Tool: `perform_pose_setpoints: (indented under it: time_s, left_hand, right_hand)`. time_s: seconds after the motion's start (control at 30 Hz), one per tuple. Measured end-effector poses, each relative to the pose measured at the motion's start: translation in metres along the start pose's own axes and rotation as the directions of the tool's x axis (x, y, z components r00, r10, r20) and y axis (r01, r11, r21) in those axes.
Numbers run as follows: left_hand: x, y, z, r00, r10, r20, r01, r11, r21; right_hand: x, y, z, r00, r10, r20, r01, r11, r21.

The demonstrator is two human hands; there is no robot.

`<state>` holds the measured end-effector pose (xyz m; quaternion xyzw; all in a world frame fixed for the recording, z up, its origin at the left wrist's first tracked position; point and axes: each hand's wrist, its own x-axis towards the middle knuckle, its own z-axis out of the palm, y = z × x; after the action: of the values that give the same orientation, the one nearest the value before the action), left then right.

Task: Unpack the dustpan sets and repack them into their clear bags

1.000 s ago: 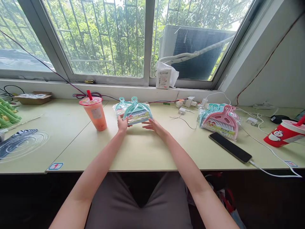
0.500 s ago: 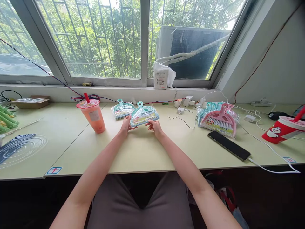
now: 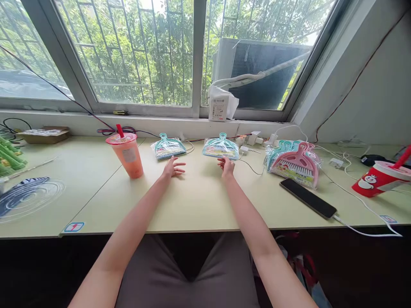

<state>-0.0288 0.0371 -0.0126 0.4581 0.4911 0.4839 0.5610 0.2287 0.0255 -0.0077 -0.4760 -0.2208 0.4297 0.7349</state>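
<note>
Two teal dustpan-and-brush sets in clear bags lie on the pale green desk (image 3: 199, 201). One teal set (image 3: 168, 148) rests at the back left of centre, and my left hand (image 3: 174, 167) lies open just in front of it, fingers spread, holding nothing. The other teal set (image 3: 221, 148) sits to its right. My right hand (image 3: 226, 164) is at that set's front edge with fingers curled, touching or just off the bag.
An orange drink cup (image 3: 127, 153) with a red straw stands left of my left hand. A pile of pink and teal sets (image 3: 294, 161), a black phone (image 3: 308, 198) on a white cable, chargers and a red cup (image 3: 377, 179) lie right. Green items sit far left.
One teal set, held in both hands before, has moved right and now lies on the desk apart from the other. My left hand has let go and opened.
</note>
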Motion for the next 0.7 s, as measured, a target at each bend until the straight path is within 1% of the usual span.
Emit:
perform_pose_setpoints:
  time_s: [0.1,0.17,0.23,0.3,0.37,0.43,0.5,0.53,0.57,0.6,0.7]
  left_hand:
    - [0.000,-0.002,0.001,0.999,0.036,0.000,-0.036,0.999,0.030]
    - [-0.001,-0.002,0.001,0.996,0.082,-0.023,-0.080,0.994,0.074]
    - [-0.003,-0.001,0.001,0.988,0.132,-0.078,-0.120,0.983,0.141]
    - [-0.004,-0.001,0.000,0.969,0.189,-0.161,-0.147,0.959,0.242]
    - [-0.003,-0.002,-0.001,0.926,0.273,-0.260,-0.162,0.911,0.379]
    - [-0.001,-0.003,-0.004,0.854,0.382,-0.355,-0.157,0.838,0.523]
    - [0.001,-0.004,-0.006,0.777,0.472,-0.417,-0.124,0.764,0.633]
    - [0.003,-0.004,-0.008,0.754,0.494,-0.433,-0.096,0.735,0.672]
    - [0.004,-0.004,-0.010,0.749,0.497,-0.438,-0.061,0.711,0.701]
    - [0.005,-0.004,-0.012,0.761,0.480,-0.437,-0.021,0.691,0.722]
    - [0.010,-0.006,-0.019,0.823,0.382,-0.420,0.099,0.632,0.769]
  right_hand:
    - [0.008,-0.005,-0.007,0.988,-0.011,-0.152,0.012,1.000,0.010]
    - [0.011,-0.006,-0.011,0.977,-0.005,-0.214,0.013,0.999,0.034]
    - [0.012,-0.006,-0.013,0.966,0.028,-0.259,-0.006,0.996,0.084]
    - [0.013,-0.005,-0.015,0.953,0.070,-0.294,-0.033,0.991,0.129]
    - [0.015,-0.004,-0.016,0.944,0.099,-0.316,-0.053,0.987,0.150]
    - [0.015,-0.003,-0.017,0.939,0.110,-0.326,-0.062,0.986,0.154]
    - [0.015,-0.003,-0.015,0.938,0.118,-0.325,-0.068,0.984,0.164]
    - [0.013,-0.002,-0.014,0.937,0.128,-0.324,-0.074,0.982,0.174]
    - [0.012,-0.001,-0.013,0.936,0.141,-0.322,-0.084,0.979,0.186]
    - [0.010,0.000,-0.011,0.935,0.153,-0.321,-0.093,0.976,0.197]
    - [0.003,0.004,-0.003,0.931,0.178,-0.318,-0.116,0.972,0.203]
